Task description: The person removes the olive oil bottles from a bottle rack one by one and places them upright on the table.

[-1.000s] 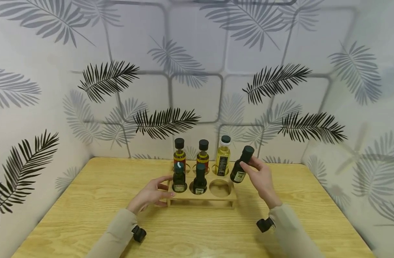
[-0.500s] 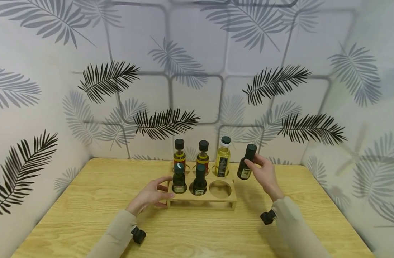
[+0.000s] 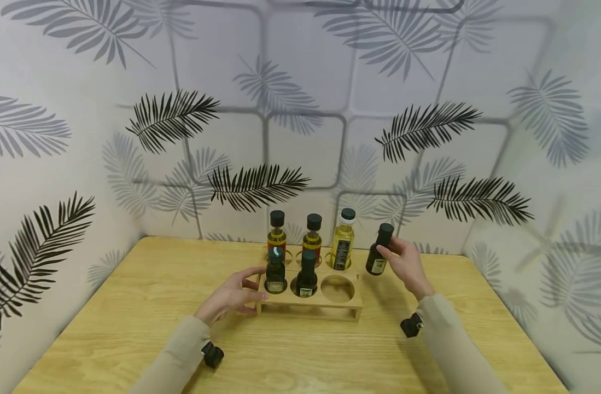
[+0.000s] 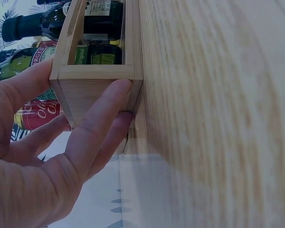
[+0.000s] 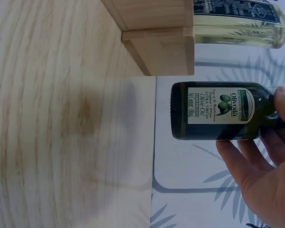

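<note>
My right hand [image 3: 409, 268] holds a small dark olive oil bottle [image 3: 374, 259] by its neck, off to the right of the wooden bottle rack [image 3: 325, 300]. Its label [image 5: 221, 105] reads extra virgin olive oil in the right wrist view, and the bottle leans slightly, cap toward the right. My left hand [image 3: 233, 294] grips the rack's left end, with fingers [image 4: 92, 118] lying along the end panel. Two dark bottles, one at the left [image 3: 276, 276] and one in the middle [image 3: 307, 279], stand in the front row. The front right hole [image 3: 337, 289] holds nothing.
Behind them, the rack's back row holds two dark-capped bottles with red and yellow labels, left [image 3: 277, 235] and middle [image 3: 313, 236], and a pale yellow oil bottle [image 3: 343, 243] at right. The wooden table [image 3: 300, 355] meets a leaf-patterned wall [image 3: 300, 137] behind the rack.
My right hand has carried the olive oil bottle to the right, away from the rack's right end. My left hand stays at the rack. The head view has shifted slightly.
</note>
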The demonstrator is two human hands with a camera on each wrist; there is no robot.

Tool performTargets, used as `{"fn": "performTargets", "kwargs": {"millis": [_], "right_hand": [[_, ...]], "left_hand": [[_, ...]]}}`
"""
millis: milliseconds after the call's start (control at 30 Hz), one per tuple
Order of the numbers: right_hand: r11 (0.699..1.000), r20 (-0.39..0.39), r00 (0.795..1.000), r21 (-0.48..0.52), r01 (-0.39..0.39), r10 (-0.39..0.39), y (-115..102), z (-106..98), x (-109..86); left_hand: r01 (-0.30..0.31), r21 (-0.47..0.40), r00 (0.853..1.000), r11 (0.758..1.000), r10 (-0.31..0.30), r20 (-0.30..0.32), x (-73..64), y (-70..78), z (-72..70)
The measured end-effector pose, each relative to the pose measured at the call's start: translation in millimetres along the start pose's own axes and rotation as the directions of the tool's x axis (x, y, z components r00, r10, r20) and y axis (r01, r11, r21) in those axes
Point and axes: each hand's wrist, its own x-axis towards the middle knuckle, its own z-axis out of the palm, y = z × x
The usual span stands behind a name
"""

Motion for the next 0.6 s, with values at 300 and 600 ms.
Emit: {"fn": "performTargets", "kwargs": {"millis": [300,600], "right_hand": [[1.0,0.051,0.999,-0.017,0.017,-0.016,19.6,4.8,10.6],[1.0,0.038,0.999,0.031,-0.001,0.0,28.9,8.7,14.3]], "left_hand": [[-0.008,-0.008,1.0,1.0,0.008,-0.002,0.7,2.9,-1.4],[-0.003,-0.011,1.0,1.0,0.003,0.009,2.0,3.5,-0.1]]}}
